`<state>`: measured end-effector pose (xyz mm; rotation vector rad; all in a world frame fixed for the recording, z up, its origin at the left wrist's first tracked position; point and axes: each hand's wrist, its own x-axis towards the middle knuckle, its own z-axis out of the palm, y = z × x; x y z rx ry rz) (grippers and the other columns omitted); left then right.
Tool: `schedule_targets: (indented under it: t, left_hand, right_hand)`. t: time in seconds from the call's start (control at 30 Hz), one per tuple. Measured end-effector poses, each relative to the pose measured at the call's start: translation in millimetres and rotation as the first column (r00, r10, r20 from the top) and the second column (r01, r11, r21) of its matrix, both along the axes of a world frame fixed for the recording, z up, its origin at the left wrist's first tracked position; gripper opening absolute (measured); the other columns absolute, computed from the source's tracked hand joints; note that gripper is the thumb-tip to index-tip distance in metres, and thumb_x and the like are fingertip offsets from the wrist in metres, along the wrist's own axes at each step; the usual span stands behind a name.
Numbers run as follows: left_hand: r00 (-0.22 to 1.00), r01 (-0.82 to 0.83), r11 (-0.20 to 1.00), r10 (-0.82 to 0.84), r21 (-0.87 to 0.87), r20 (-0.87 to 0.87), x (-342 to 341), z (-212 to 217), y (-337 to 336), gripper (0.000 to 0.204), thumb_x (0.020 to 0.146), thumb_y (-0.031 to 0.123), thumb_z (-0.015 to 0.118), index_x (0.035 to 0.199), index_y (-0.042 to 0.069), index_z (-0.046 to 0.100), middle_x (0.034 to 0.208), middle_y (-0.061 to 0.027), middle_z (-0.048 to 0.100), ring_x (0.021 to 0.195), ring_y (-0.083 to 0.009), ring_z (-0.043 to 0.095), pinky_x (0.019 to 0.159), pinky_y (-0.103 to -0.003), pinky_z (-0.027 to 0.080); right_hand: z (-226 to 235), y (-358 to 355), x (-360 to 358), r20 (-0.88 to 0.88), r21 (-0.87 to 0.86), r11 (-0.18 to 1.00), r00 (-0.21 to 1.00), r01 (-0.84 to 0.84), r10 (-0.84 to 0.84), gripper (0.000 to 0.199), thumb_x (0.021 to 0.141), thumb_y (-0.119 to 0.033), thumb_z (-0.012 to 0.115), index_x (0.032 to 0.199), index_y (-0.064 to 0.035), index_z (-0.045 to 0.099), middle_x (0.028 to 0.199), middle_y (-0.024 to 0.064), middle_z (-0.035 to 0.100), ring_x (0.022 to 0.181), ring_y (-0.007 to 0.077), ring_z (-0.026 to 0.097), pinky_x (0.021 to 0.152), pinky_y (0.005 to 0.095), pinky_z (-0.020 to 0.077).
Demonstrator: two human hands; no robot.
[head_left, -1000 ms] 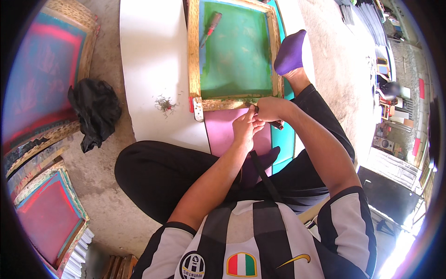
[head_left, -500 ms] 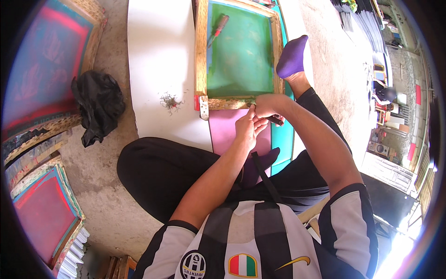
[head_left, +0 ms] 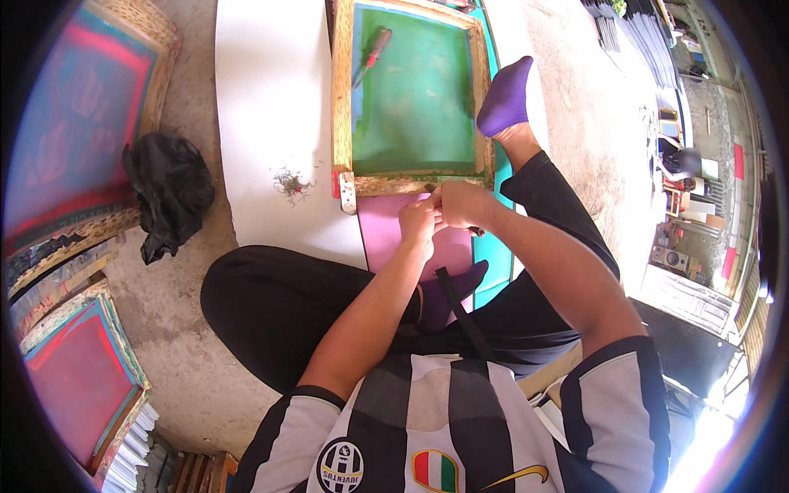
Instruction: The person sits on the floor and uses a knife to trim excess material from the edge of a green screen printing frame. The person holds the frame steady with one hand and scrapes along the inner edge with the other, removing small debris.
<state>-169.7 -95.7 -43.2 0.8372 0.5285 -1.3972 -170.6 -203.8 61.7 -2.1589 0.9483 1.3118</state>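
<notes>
Nearest the camera, a person in a black-and-white striped shirt sits cross-legged on the concrete floor (head_left: 189,345), both forearms reaching forward. Left hand (head_left: 417,222) and right hand (head_left: 462,204) meet, touching each other, at the near rail of the wooden screen-printing frame (head_left: 341,107). Fingers of both are pinched together on something small at that rail; what it is cannot be told, and a dark tip shows just under the right hand. Neither hand grips the frame itself.

Under the hands lies a pink sheet (head_left: 386,238), flat, partly tucked beneath the frame's near edge, over a teal sheet (head_left: 500,275). Judgement: pink sheet is thin, light, limp; would crease if lifted by one corner, better taken at two edges.

Frame: green mesh (head_left: 411,99) stretched inside wooden rails, a metal hinge bracket (head_left: 348,195) at its near left corner. Judgement: rails stiff and fairly light, the right place for a hold; mesh taut and easily damaged, possibly inky, so not to be pressed.

On the mesh, far left, a red-handled tool (head_left: 371,56). A foot in a purple sock (head_left: 503,94) rests against the right rail. Left of the frame, white board (head_left: 267,107) with a small tuft of debris (head_left: 289,182). Farther left, black cloth (head_left: 168,193) and stacked red-and-blue screens (head_left: 78,123).
</notes>
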Motion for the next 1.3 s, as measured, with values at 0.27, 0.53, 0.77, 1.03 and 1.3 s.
schedule_targets:
  t: [0.27,0.53,0.77,1.03,1.3]
  left_hand:
    - [0.965,-0.003,1.0,0.003,-0.001,0.264,-16.8,-29.3,2.2,0.029,0.098,0.026,0.075,0.084,0.0,0.073,0.078,-0.0049,0.071,0.066,-0.0128,0.064,0.065,-0.029,0.051]
    - [0.853,0.04,0.991,-0.098,0.125,0.512,-16.6,-35.4,4.7,0.028,0.096,0.022,0.076,0.091,-0.005,0.079,0.074,-0.0047,0.073,0.066,-0.009,0.062,0.06,-0.028,0.048]
    - [0.679,0.121,0.981,-0.192,0.151,0.708,-13.4,-32.3,14.8,0.027,0.097,0.022,0.075,0.095,-0.005,0.078,0.079,-0.0068,0.075,0.068,-0.0101,0.064,0.061,-0.028,0.049]
    - [0.79,0.252,0.966,-0.242,0.061,0.563,0.4,-30.4,24.3,0.034,0.098,0.033,0.075,0.108,0.0,0.076,0.098,-0.0094,0.075,0.094,-0.0151,0.069,0.088,-0.032,0.054]
    - [0.867,0.111,0.993,-0.11,0.028,0.487,6.9,-13.1,33.2,0.026,0.1,0.031,0.071,0.109,0.007,0.072,0.093,-0.0031,0.073,0.08,-0.0137,0.068,0.078,-0.031,0.053]
  right_hand:
    - [-31.9,20.7,-45.4,0.186,-0.212,0.968,0.978,0.133,-0.094,0.028,0.096,-0.018,0.06,0.121,-0.0043,0.063,0.105,0.0209,0.076,0.099,0.0405,0.074,0.084,0.0519,0.0593]
    - [-58.4,32.3,-60.4,0.324,-0.234,0.927,0.922,0.293,-0.21,0.036,0.098,-0.027,0.058,0.127,-0.005,0.059,0.105,0.0301,0.073,0.101,0.0478,0.071,0.087,0.059,0.0565]
    - [-90.3,48.1,-83.1,0.526,-0.245,0.878,0.817,0.411,-0.235,0.035,0.098,-0.025,0.058,0.128,-0.0074,0.058,0.093,0.0301,0.073,0.09,0.0515,0.071,0.081,0.0625,0.0562]
    - [-103.4,37.6,-111.0,0.75,-0.072,0.909,0.623,0.411,-0.223,0.032,0.089,-0.021,0.068,0.116,-0.0071,0.061,0.083,0.0259,0.072,0.079,0.0506,0.069,0.072,0.0621,0.0546]
    - [-69.8,34.8,-115.6,0.756,0.125,0.943,0.586,0.309,-0.292,0.032,0.084,-0.016,0.066,0.113,-0.0029,0.061,0.079,0.0267,0.07,0.079,0.049,0.069,0.074,0.0597,0.0537]
